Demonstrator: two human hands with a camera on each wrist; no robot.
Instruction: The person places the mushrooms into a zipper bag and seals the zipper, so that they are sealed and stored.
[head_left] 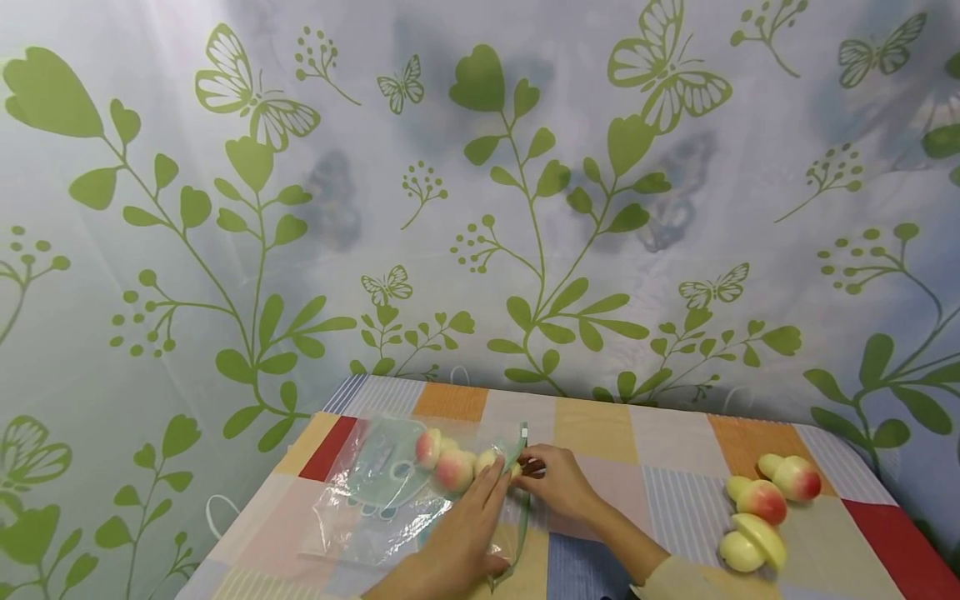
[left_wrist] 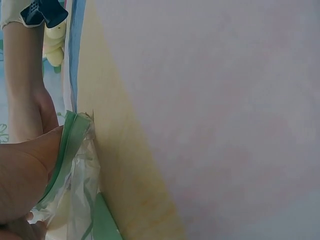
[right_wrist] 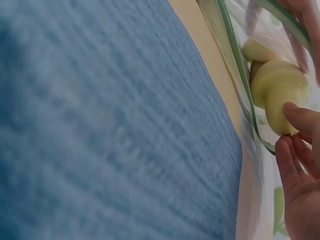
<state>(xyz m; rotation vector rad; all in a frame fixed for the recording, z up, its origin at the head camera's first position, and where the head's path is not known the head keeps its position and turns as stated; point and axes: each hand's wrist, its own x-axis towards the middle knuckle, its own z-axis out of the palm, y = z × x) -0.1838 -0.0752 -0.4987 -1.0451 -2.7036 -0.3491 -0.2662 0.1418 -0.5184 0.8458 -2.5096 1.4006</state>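
Observation:
A clear zip bag (head_left: 330, 521) with a green zip strip lies flat, its mouth toward the right. Inside it are several pale yellow pieces with red blush (head_left: 454, 469), set in a row. My left hand (head_left: 472, 508) holds the bag's mouth, and its thumb (left_wrist: 42, 145) lies against the green strip in the left wrist view. At the mouth, my right hand (head_left: 558, 479) pinches the end of a pale yellow mushroom-shaped piece (right_wrist: 277, 92) between thumb and fingertips. Most of that piece is within the bag, beside another pale piece (right_wrist: 257, 50).
Three similar pieces lie at the table's right: one with a red tip (head_left: 797, 479), a second (head_left: 761, 502) and a yellow one (head_left: 750, 543). A patchwork cloth (head_left: 600, 429) covers the table. Behind hangs a leaf-and-butterfly curtain (head_left: 420, 250).

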